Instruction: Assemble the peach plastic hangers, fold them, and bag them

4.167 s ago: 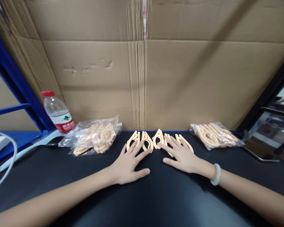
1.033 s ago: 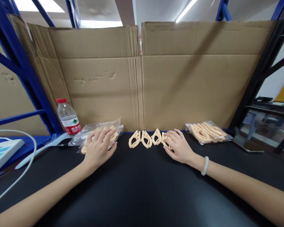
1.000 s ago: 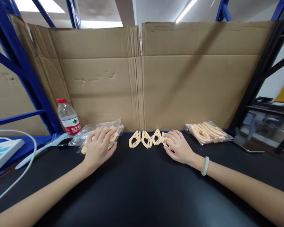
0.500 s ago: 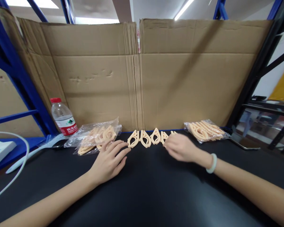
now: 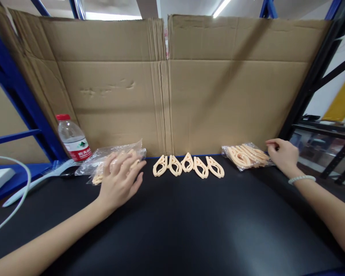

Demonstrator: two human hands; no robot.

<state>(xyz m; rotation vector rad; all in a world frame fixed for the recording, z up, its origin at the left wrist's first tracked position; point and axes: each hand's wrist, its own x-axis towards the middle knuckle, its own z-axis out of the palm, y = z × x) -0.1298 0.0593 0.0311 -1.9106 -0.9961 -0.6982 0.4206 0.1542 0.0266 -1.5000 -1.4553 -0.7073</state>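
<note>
My left hand [image 5: 119, 184] lies over the left clear plastic bag [image 5: 139, 147] of beige folding hangers, fingers spread and apart. It covers much of the bag. My right hand [image 5: 284, 156] is at the far right, just past the right bag of beige folding hangers [image 5: 245, 155]. Its fingers are curled in, and whatever they may hold is hidden. Between the two bags, several folded beige hangers, among them a middle hanger [image 5: 188, 163] and a rightmost hanger [image 5: 215, 167], form a row along the back of the black table [image 5: 184, 222].
A cardboard wall [image 5: 232, 92] stands behind the table. On the left are a water bottle [image 5: 74, 140] with a red cap, a pale blue long-handled tool [image 5: 43, 180], a white cable [image 5: 25, 188] and a white box [image 5: 1, 180]. Blue and black rack posts flank both sides.
My right hand has left the right end of the hanger row and moved far right, past the right bag; the phone there is now hidden. My left hand has shifted left onto the left bag.
</note>
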